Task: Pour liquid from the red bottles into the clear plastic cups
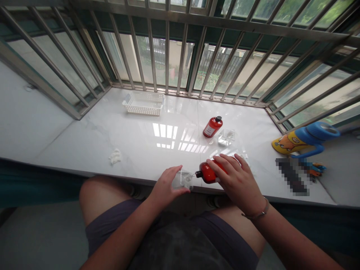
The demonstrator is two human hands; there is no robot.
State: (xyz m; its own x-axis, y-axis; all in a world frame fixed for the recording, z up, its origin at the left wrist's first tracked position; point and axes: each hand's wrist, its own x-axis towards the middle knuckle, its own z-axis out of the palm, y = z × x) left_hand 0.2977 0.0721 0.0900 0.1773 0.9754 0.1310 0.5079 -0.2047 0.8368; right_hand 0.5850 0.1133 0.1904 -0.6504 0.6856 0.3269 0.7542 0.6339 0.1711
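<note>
While the right hand (pixel 237 183) grips one red bottle (pixel 207 174) of two, left fingers (pixel 174 171) clasp one container (pixel 183 179).

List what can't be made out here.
All in the head view:
Tilted red bottle, much of its body: covered by the right grip.
Clear container, one side: behind the left grip; fill level blurred.
Standing red bottle, fine lettering: too small.
Dark object near the flask: pixelated.

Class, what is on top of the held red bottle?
The right hand wraps over the held red bottle. Its black neck shows; whatever the hand covers, including any label, cannot be seen.
</note>
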